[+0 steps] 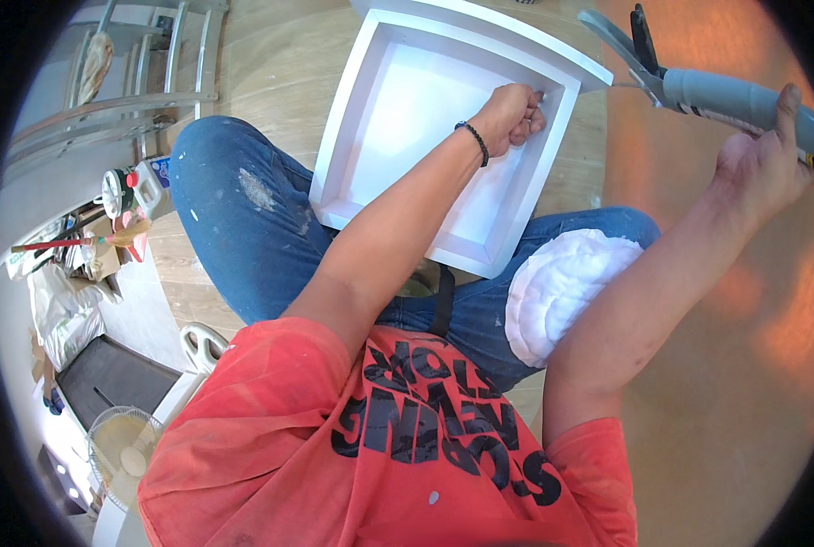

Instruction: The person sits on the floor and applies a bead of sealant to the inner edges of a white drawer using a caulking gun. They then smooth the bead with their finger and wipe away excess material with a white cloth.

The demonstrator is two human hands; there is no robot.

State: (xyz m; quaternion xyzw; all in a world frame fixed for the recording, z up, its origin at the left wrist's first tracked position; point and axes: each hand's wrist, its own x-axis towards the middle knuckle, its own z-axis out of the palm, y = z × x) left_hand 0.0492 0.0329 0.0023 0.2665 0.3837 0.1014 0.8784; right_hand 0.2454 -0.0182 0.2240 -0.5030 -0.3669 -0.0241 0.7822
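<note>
A white drawer box (pixel 407 109) rests in front of me by my legs. My left hand (pixel 514 117), with a dark beaded bracelet, is inside it, fingers curled against the inner right wall; whatever they hold is hidden. My right hand (pixel 762 150) grips a grey caulking gun (pixel 717 96) at the upper right, its thin nozzle pointing left at the drawer's outer right side, near the top corner. A round white cloth pad (pixel 557 292) lies on my right thigh.
A metal ladder (pixel 176 73) is at the upper left. Containers (pixel 142 187), a broom (pixel 119 235), white sacks (pixel 65 319), a dark board (pixel 119 374) and a fan (pixel 124 447) line the left side. An orange-brown surface (pixel 717 346) extends along the right.
</note>
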